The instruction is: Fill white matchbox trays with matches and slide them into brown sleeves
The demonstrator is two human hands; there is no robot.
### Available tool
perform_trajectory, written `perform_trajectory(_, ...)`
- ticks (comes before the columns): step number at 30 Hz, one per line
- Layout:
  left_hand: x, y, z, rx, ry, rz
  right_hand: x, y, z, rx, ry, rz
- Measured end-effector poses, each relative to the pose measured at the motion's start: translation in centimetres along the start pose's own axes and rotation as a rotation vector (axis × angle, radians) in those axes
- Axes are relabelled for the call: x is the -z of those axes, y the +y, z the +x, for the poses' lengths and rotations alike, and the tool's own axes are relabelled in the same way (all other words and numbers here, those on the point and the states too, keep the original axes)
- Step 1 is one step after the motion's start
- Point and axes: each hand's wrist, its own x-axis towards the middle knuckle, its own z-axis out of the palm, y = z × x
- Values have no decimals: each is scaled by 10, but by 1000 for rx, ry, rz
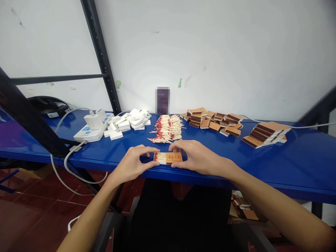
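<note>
Between my hands, close to the front edge of the blue shelf [210, 157], lies a half-open matchbox. Its white inner tray [160, 159] holds red-tipped matches and sticks out on the left. My left hand [135, 161] pinches the tray's left end between thumb and fingers. The orange-brown sleeve [173, 157] covers the tray's right part, and my right hand [195, 157] grips it by its edges. Just behind is a heap of loose red-tipped matches [169, 128].
White trays [128, 122] are piled at left beside a power strip [90, 134] with plugs and cables. Brown sleeves [212, 120] lie heaped at back right. Further right, several matchboxes [266, 134] are stacked. A black metal post [99, 52] rises at left, before a white wall.
</note>
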Motion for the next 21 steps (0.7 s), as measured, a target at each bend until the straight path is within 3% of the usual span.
perform_trajectory(4,-2,1,1,-123,-37,12,-4,-2,3,20,18,20)
perform_trajectory(11,-4,-5,-1,-37,19,-136,-19,-12,15,143,25,27)
perform_trajectory(17,-3,-6,-1,-42,29,-205,-16,-21,20,282,-119,-123)
perform_trajectory(21,-3,-4,-1,-70,58,-221,-13,-19,14,287,-124,-106)
